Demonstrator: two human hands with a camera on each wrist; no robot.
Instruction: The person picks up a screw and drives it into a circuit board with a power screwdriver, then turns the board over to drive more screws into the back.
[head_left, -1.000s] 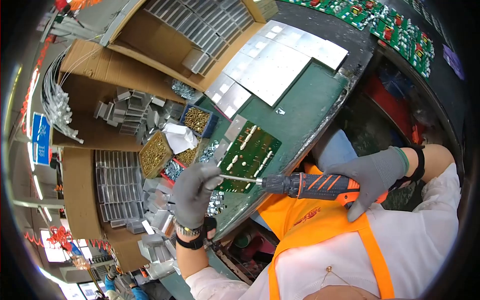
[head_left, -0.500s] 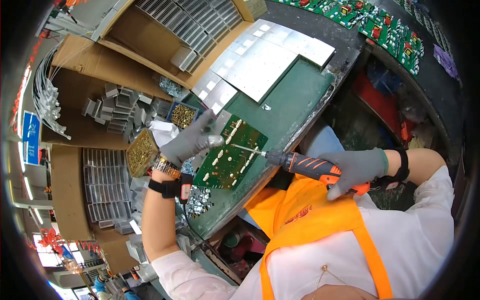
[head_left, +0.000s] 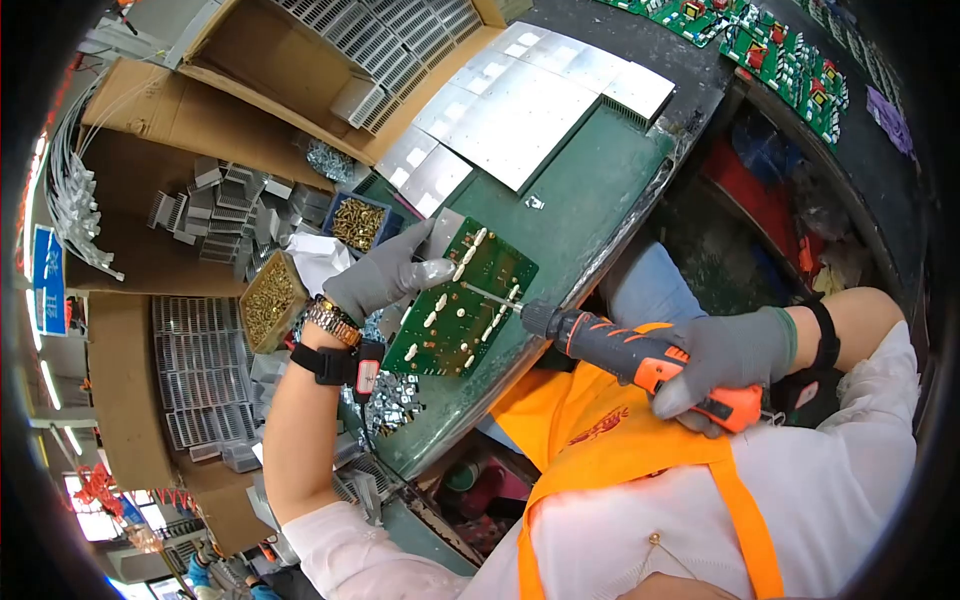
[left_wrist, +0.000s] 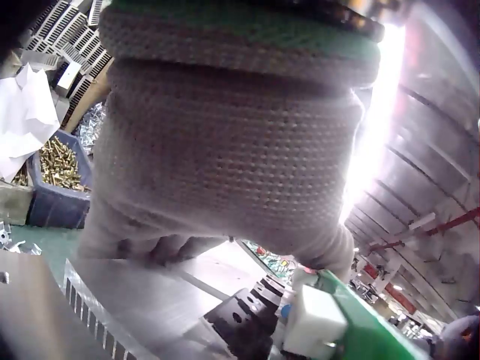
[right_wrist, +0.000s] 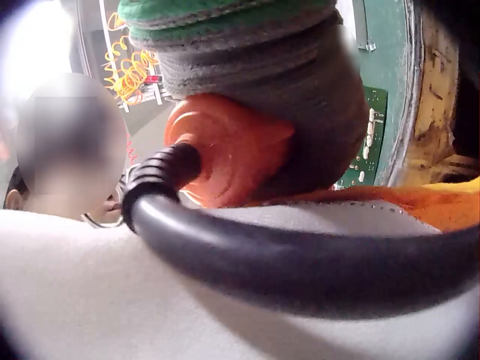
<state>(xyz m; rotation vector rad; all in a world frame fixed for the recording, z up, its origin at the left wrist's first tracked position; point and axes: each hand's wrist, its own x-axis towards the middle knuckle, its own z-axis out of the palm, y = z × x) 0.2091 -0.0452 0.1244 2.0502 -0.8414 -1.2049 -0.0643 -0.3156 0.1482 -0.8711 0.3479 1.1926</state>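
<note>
A green circuit board [head_left: 480,325] lies solder side up on the bench, with white sealant beads across it. My gloved left hand [head_left: 385,278] grips its far left edge, thumb over the face. In the left wrist view the thumb presses by the green board edge and a white connector [left_wrist: 315,322], while the fingers reach down by a silver metal plate [left_wrist: 142,292]. My gloved right hand [head_left: 735,350] holds an orange and black electric screwdriver [head_left: 610,345]. Its long bit points at the middle of the board, tip close over it. The right wrist view shows the screwdriver's orange end and black cord [right_wrist: 300,259].
Bins of brass screws [head_left: 268,300] and a blue screw bin [head_left: 358,222] stand beyond the left hand. Loose metal clips [head_left: 395,402] lie near the board. Flat aluminium plates [head_left: 520,110], cartons of heat sinks [head_left: 205,370] and finished-looking boards [head_left: 790,70] surround the bench.
My left hand has left the screwdriver bit and moved to the board's far left edge, which it now grips. The screwdriver's tip has swung over the board's middle.
</note>
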